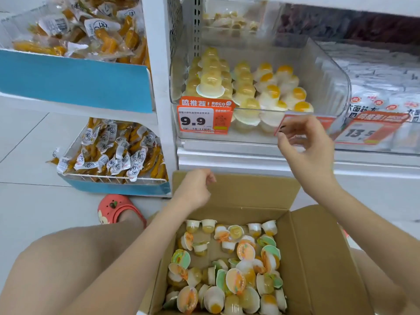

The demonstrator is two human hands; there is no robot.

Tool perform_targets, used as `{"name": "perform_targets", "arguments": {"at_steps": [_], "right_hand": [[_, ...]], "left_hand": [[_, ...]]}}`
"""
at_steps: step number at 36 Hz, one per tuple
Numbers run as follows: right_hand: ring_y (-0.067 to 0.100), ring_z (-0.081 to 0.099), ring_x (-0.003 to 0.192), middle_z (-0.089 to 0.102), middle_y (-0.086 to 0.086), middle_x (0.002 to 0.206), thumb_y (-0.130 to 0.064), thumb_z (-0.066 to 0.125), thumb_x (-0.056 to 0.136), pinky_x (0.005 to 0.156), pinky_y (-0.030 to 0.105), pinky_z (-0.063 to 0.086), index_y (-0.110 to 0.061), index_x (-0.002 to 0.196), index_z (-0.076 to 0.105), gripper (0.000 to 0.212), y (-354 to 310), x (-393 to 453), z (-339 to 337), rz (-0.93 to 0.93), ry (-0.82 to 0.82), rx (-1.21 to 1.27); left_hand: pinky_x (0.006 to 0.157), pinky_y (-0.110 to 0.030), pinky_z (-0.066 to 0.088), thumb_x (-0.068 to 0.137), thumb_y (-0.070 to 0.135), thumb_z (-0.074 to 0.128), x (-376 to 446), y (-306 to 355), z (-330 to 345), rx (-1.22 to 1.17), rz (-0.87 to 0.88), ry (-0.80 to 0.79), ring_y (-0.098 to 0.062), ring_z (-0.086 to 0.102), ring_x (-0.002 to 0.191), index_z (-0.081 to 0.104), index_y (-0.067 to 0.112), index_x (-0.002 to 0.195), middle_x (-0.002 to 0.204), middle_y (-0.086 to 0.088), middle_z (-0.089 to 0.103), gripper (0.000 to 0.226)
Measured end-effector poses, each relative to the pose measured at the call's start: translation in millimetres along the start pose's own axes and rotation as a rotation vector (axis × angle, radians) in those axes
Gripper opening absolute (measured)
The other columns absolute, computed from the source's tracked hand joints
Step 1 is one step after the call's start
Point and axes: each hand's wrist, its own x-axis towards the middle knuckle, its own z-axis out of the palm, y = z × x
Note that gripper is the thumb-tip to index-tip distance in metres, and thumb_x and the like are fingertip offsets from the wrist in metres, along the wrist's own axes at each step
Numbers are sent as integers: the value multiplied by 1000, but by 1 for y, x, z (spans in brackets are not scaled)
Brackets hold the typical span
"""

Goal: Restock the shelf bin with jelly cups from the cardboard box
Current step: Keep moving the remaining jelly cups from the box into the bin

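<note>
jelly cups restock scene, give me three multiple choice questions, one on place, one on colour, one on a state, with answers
1. Where is the cardboard box?
A. on the top shelf
B. low in front of the person, below the shelf bin
C. inside the blue rack

2. What number shows on the orange price tag at the shelf bin?
A. 9.9
B. 2.5
C. 20

3. How is the left hand?
A. gripping a jelly cup
B. flat on the floor
C. loosely curled, holding nothing

Answers: B, the box sits open below the bin with jelly cups loose inside; A, 9.9 is printed in black; C, no cup is seen in its fingers.
</note>
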Motion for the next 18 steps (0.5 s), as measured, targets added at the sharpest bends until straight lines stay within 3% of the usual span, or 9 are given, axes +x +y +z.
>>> {"name": "perform_targets", "arguments": {"at_steps": [3,8,14,18], "right_hand": [[18,57,82,59,-2,89,-7,65,84,73,21,47,-18,94,55,18,47,-55,-7,119,-95,-147],[12,58,82,60,-4,87,-9,66,83,69,22,49,-25,93,56,22,122,-136,3,405,-537,-265],[14,54,89,55,-5,91,-16,62,86,77,32,48,-21,107,54,22,166,-191,48,524,-897,-318],[17,56,100,59,0,109,-18,61,86,81,32,49,-22,122,52,37,186,-203,92,506,-946,-297]], "left_hand": [[77,-22,43,78,-10,57,-9,-31,37,49,-77,-90,-13,52,92,59,20,100,102,1,57,37],[74,-23,42,78,-11,47,-31,-87,95,85,-214,-212,-22,58,100,60,11,107,106,-7,61,39],[85,-29,48,84,-3,51,-49,-137,142,25,-499,-180,-24,58,106,58,12,117,113,-9,62,37],[80,-31,50,81,16,69,-44,-143,167,-2,-557,-205,-24,61,99,59,10,111,107,-9,65,32]]}}
